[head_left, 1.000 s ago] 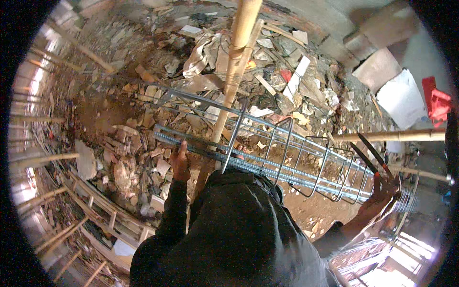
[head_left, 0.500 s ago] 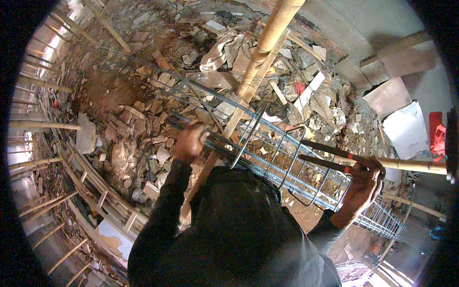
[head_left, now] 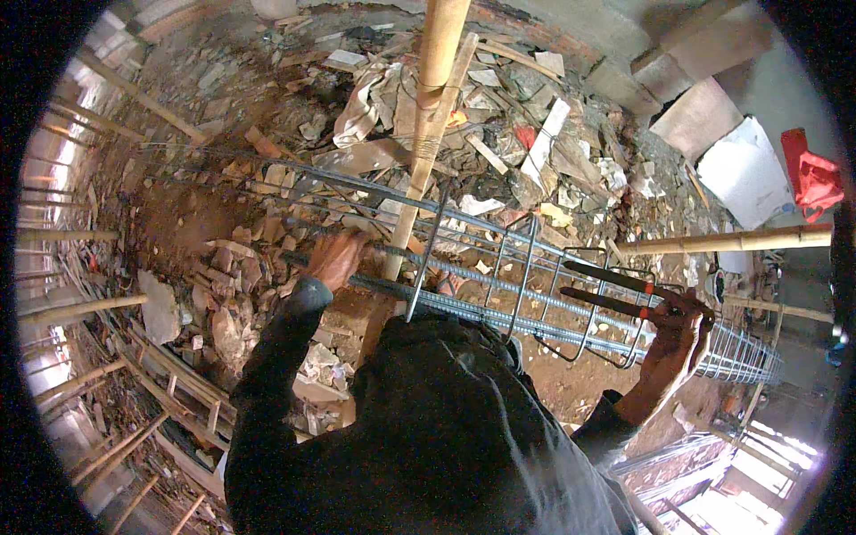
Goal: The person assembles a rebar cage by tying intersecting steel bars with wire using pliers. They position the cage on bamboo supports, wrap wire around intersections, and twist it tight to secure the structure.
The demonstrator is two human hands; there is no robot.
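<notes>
Rebar cage (head_left: 535, 295) crosses the bamboo pole (head_left: 433, 85), and most of its length is to the pole's right. To the pole's left, our left hand (head_left: 337, 257) has its grip curled over a bunch of ribbed rods (head_left: 446, 304), though its fingertips are hidden from us. To the pole's right, our right hand (head_left: 679, 325) has its grip wrapped around long-armed pincers (head_left: 606, 302), with their two dark arms spread and pointing back toward the pole. We cannot tell if that hand touches the cage too. We think the cage is heavy and stiff, but so long that it may wobble. The bumpy ridges should help stop slipping. We would hold a few thick rods together, near a square hoop (head_left: 525, 265), because one thin hoop could bend. Broken rubble (head_left: 236, 330) lies left of the pole.
</notes>
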